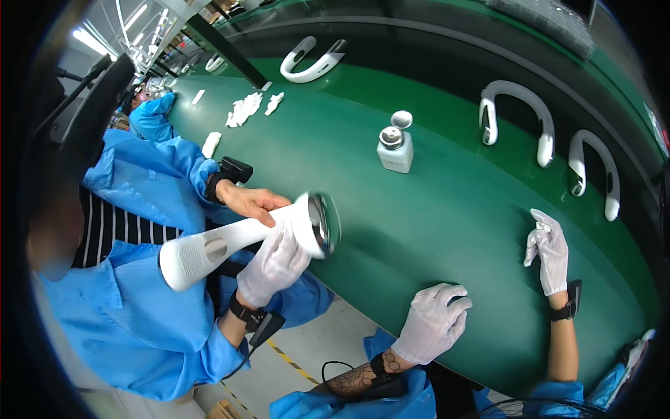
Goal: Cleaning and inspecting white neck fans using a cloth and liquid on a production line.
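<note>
My left hand [431, 323], in a white glove, rests at the near edge of the green table with fingers loosely curved and apart, holding nothing. To the right, my right hand [549, 253], also gloved in white, lies on the table with its fingers stretched out and nothing in them. At the left, a co-worker in a blue coat grips a white handheld device [230, 241] that has a ribbed handle end and a round head with a clear cover. The co-worker's gloved hand [273, 265] and bare hand [250, 201] both touch it.
A square white dispenser bottle [396, 153] with a raised metal lid stands mid-table. Several white U-shaped devices [518, 91] lie along the far side. Crumpled white gloves [244, 109] lie at the far left. Another person in blue [151, 117] sits farther along the table [419, 230].
</note>
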`<state>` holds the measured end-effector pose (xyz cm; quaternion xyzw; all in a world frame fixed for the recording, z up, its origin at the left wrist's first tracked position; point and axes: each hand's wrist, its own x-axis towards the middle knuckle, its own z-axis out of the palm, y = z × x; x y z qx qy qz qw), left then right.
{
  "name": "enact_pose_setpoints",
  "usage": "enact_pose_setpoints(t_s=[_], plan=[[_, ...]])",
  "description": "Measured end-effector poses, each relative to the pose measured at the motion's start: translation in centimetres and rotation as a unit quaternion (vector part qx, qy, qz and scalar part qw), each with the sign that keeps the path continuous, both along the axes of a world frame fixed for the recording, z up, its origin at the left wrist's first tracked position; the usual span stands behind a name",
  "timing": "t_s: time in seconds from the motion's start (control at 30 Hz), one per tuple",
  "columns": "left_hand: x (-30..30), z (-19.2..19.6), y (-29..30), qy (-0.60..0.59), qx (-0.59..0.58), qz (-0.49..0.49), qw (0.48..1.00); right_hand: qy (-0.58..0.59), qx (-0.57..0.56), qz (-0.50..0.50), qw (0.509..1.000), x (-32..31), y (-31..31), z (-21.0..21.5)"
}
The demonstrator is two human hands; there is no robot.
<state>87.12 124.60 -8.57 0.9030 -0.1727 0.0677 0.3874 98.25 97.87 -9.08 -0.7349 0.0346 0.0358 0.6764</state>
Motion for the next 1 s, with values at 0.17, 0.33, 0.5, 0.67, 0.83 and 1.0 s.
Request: enact_pose_setpoints(t_s=[0.17,0.33,0.5,0.67,0.83,1.0], plan=[[-0.1,-0.2,0.2,-0.014,0.006,0.014,1.000,-0.001,-0.014,-0.028,1.000,-0.1,1.3,-0.5],[-0.2,-0.7,0.2,-0.013,0.002,0.006,1.000,0.003,-0.044,-0.027,0.999,-0.3,1.3,-0.4],[-0.3,-0.9,0.5,-0.017,0.000,0.007,1.000,-0.010,-0.049,-0.037,0.998,-0.4,2.0,-0.3],[-0.3,-1.0,0.5,-0.025,-0.002,0.009,1.000,-0.033,-0.043,-0.051,0.997,-0.4,2.1,-0.4],[-0.4,-1.5,0.4,-0.043,-0.010,0.013,0.999,-0.045,-0.061,-0.025,0.997,-0.5,1.7,-0.8],[-0.5,-1.2,0.2,-0.045,-0.005,0.013,0.999,-0.044,-0.058,-0.033,0.997,-0.8,1.5,-0.8]])
